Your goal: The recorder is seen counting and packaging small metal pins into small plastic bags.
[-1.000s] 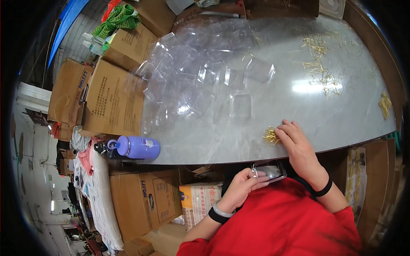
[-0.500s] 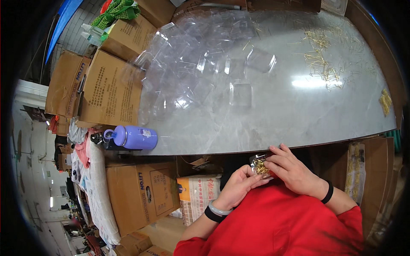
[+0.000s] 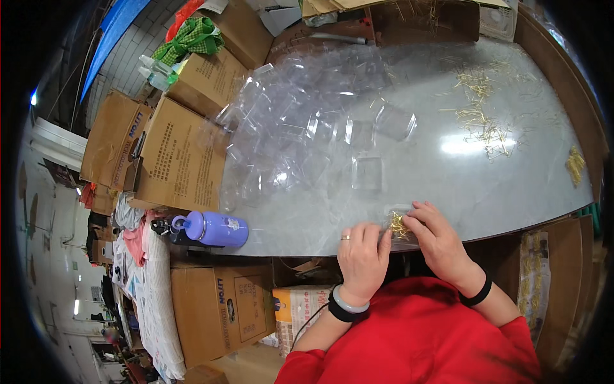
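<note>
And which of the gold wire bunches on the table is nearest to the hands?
The small bunch at the near edge, between the left hand and the right hand; the other bunches lie farther off, toward the right of the table.

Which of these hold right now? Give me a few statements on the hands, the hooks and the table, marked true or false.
1. A small bunch of gold wire hooks lies between the left hand and the right hand. True.
2. Those are the only gold hooks in view. False: more scattered hooks lie on the right part of the table.
3. A ring shows on the left hand. True.
4. The purple bottle is at the table's right end. False: it is at the left end.
5. Clear plastic cases are heaped on the table's left part. True.
</note>
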`<state>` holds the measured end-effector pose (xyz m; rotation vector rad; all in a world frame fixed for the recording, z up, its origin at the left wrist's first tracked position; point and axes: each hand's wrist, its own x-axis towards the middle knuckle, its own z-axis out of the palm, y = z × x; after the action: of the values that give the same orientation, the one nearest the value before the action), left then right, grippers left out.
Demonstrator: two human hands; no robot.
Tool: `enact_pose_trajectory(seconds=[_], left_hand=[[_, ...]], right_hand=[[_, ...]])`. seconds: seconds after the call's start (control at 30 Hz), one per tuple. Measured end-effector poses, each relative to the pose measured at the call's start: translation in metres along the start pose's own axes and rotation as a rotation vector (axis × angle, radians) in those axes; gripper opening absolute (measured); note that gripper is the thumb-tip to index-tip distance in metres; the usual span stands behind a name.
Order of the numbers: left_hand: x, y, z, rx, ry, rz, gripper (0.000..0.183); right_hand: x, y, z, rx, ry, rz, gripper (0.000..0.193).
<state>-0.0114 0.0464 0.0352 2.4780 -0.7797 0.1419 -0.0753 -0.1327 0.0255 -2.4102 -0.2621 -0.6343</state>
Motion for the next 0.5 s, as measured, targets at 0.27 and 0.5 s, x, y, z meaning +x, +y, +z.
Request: enact_pose_trajectory(seconds=[0.27,0.5], left_hand=[[-0.005,-0.016,0.016,0.089,-0.01,0.197,0.052],[-0.007,-0.016,0.018,0.15,-0.033,0.201,0.057]], right_hand=[[0.008,0.003,-0.007,-0.033,-0.083,-0.039,0.039],[0.013,0.009,-0.015,-0.04,-0.191,-0.094,0.044]])
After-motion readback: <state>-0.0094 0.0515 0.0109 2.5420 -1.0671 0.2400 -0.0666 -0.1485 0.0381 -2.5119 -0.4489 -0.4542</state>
